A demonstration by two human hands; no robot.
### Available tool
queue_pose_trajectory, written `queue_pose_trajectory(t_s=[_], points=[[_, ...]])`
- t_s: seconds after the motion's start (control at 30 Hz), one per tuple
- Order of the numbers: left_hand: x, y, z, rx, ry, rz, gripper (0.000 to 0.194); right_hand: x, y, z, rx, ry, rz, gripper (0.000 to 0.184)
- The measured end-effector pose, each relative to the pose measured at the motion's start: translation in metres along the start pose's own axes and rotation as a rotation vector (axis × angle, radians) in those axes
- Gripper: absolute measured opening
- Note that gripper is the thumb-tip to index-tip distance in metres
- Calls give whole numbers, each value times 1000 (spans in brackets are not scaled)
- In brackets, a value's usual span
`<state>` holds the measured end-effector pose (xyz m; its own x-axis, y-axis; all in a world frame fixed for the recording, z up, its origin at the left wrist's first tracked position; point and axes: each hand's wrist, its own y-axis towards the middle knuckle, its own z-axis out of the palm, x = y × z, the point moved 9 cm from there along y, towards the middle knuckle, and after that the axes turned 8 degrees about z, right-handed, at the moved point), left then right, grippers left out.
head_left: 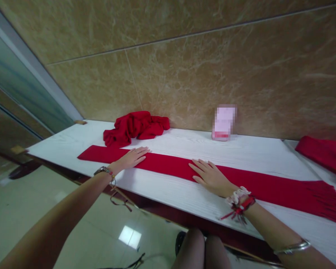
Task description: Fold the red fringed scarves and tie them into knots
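On a white table (162,183) with a wood-grain surface, a long red scarf (168,166) is laid out flat as a narrow strip, its plain end at the left and its fringed end at the right. Behind the left part of the scarf, a crumpled red cloth (138,127) is heaped near the marbled wall (184,82). The left hand (131,157) is laid palm down on the scarf, open, with its fingers extended and close together; nothing is gripped by it. A ring is worn on one of its fingers, and a watch (102,170) and a beaded bracelet are worn at the wrist. Well apart from it, farther right, the right hand (211,177) is also placed palm down on the scarf, open, with its fingers slightly spread and nothing gripped. A pale scrunchie (238,195) and a red band are worn at its wrist, and a silver bangle (294,247) is seen higher on the forearm. Beyond the right hand, a pixelated pink object (224,123) is stood upright, tilted, by the wall. At the far right, behind the fringed end, another red cloth (322,153) is only partly shown.
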<state>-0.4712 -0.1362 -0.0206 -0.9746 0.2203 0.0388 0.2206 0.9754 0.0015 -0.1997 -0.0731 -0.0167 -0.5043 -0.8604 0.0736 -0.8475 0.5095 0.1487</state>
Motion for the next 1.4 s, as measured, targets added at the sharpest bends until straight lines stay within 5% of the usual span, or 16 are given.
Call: queue_pose_trajectory(t_s=[0.17, 0.27, 0.6, 0.77, 0.93, 1.4], points=[[22, -11, -1, -21, 14, -71, 47, -15, 6, 2, -27, 72, 72, 45], [17, -15, 2, 11, 35, -108, 46, -20, -1, 1, -84, 39, 50, 45], [-77, -2, -18, -66, 7, 122, 42, -58, -54, -18, -222, -56, 7, 46], [-120, 9, -32, -71, -31, 412, 33, 6, -38, -34, -257, 3, -164, 34], [-142, 17, -42, -89, -23, 480, 31, 71, -2, -32, -128, 34, -286, 24], [-159, 15, -39, -24, 216, 616, 28, 78, 8, -17, 52, -95, -170, 20]])
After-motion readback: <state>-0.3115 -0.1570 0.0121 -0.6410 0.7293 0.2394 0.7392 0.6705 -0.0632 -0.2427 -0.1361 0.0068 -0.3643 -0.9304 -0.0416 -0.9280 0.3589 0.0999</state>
